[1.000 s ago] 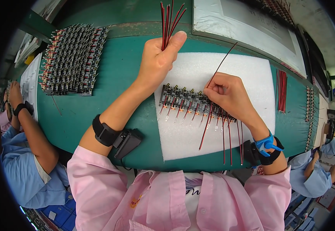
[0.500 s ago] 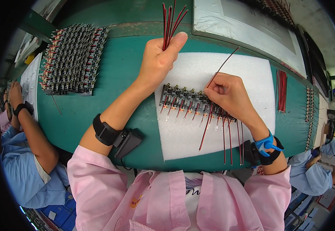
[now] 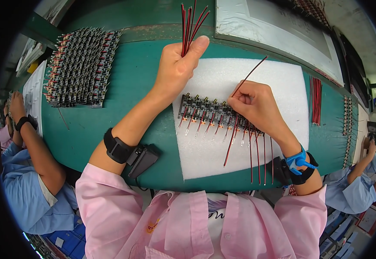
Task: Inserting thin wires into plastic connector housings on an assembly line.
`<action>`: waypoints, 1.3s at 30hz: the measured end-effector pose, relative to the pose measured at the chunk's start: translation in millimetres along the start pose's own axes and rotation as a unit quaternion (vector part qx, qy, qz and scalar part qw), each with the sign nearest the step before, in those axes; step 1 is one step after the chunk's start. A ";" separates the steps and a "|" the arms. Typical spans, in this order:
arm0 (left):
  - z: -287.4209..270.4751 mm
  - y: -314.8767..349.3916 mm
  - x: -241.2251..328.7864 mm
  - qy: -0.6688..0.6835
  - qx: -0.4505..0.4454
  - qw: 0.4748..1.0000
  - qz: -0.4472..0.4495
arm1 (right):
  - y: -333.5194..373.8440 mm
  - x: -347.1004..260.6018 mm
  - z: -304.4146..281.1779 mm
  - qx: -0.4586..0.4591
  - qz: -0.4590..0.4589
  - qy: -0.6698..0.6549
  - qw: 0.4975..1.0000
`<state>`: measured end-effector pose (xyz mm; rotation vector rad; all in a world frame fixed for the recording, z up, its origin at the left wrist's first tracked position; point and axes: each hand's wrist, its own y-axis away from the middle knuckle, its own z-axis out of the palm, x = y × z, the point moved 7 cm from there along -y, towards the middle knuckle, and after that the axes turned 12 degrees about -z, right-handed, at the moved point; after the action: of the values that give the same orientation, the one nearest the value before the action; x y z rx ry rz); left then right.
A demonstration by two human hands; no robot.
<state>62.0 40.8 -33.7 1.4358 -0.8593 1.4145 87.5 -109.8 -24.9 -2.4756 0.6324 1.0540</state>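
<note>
My left hand [image 3: 180, 60] is closed round a bundle of red and black wires [image 3: 191, 28], their ends fanning upward. In a pinch, my right hand [image 3: 255, 105] grips a single red and black wire [image 3: 253, 71] that slants over a row of small circuit boards [image 3: 209, 113]. The boards lie joined side by side on a white foam sheet [image 3: 214, 155], with short red leads and clear parts along their near edge. Several longer wires [image 3: 258, 162] hang toward me from the row's right end. My right fingers cover part of the row, so the contact there is hidden.
A stack of circuit boards [image 3: 82, 67] stands at the left of the green table [image 3: 142, 56]. Another wire bundle [image 3: 316, 101] lies right of the foam, near a strip of small parts [image 3: 348, 129]. A white panel [image 3: 278, 34] borders the back. Co-workers sit on both sides.
Both hands keep their holds and have hardly moved. The wire in my right hand has shifted very slightly. At the far right, a co-worker's arm has risen.
</note>
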 end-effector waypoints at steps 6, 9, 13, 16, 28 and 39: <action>2.4 0.3 -1.1 0.002 -0.003 1.000 0.006 | 0.8 0.5 -0.7 -0.003 0.004 -0.013 1.000; 2.4 0.6 -0.9 0.000 -0.002 1.000 0.007 | 0.8 -1.9 -0.9 0.000 -0.019 -0.020 1.000; 0.7 -0.5 -1.3 -0.002 0.000 1.000 0.004 | 0.6 -2.3 -0.3 0.003 -0.018 -0.012 1.000; 0.2 -0.2 -1.5 -0.002 0.002 1.000 0.002 | 1.1 -1.6 0.1 0.004 -0.015 -0.018 1.000; 1.8 0.0 -0.5 0.002 -0.004 1.000 0.010 | 1.4 -11.3 0.4 -0.008 -0.058 -0.005 0.998; 11.2 -3.7 -9.1 0.003 -0.054 0.998 -0.035 | 1.2 -20.5 -2.8 -0.053 -0.124 0.039 0.990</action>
<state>68.5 30.5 -42.3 1.3651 -0.8600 1.3000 75.8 -107.0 -8.1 -2.6148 0.2855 0.9207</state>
